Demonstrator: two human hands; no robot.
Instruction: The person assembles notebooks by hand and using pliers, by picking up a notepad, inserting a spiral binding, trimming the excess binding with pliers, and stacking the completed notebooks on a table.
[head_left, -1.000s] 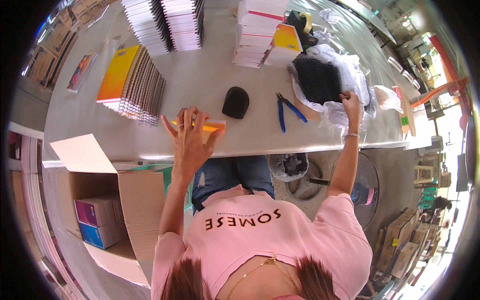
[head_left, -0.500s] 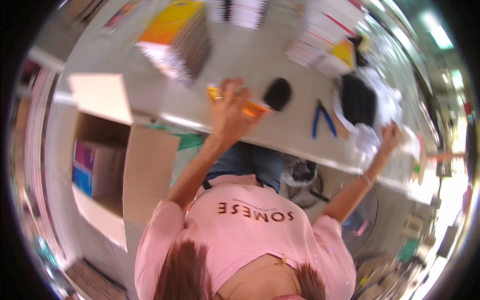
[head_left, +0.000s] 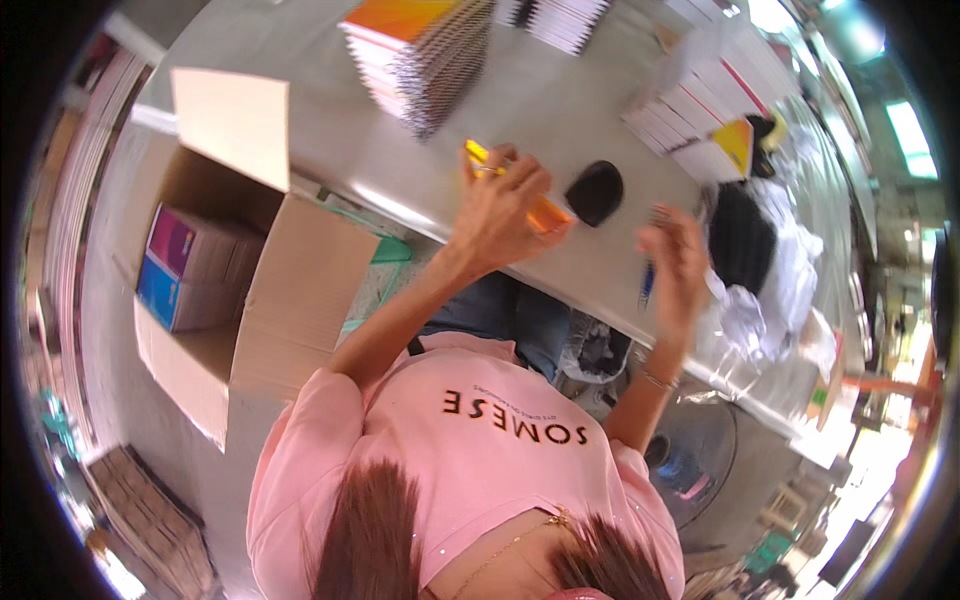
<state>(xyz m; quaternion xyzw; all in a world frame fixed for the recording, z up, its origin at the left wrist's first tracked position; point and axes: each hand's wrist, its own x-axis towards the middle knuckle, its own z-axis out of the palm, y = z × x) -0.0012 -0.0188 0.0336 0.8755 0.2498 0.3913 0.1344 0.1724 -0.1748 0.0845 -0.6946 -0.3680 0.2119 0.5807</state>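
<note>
My left hand (head_left: 498, 218) is closed over a thin, flat, yellow-and-orange thing (head_left: 549, 215), probably a notebook, near the table's front edge. The hand covers most of it. To its right lies a black oval object (head_left: 595, 193). My right hand (head_left: 678, 262) is above the table with its fingers drawn together; motion blurs them, and whatever is between them is too small to name. Partly hidden behind that hand are blue-handled pliers (head_left: 647, 284).
A stack of spiral notebooks (head_left: 440, 75) stands beyond my left hand; more stacked books (head_left: 700, 100) are at the far right. A black item (head_left: 742, 235) lies in white plastic (head_left: 795, 270). An open carton (head_left: 300, 290) holding boxed or bound goods (head_left: 205, 265) stands at the left.
My right hand has moved left from the white plastic to above the pliers. My left hand still holds the yellow-and-orange thing. The whole view has shifted slightly.
</note>
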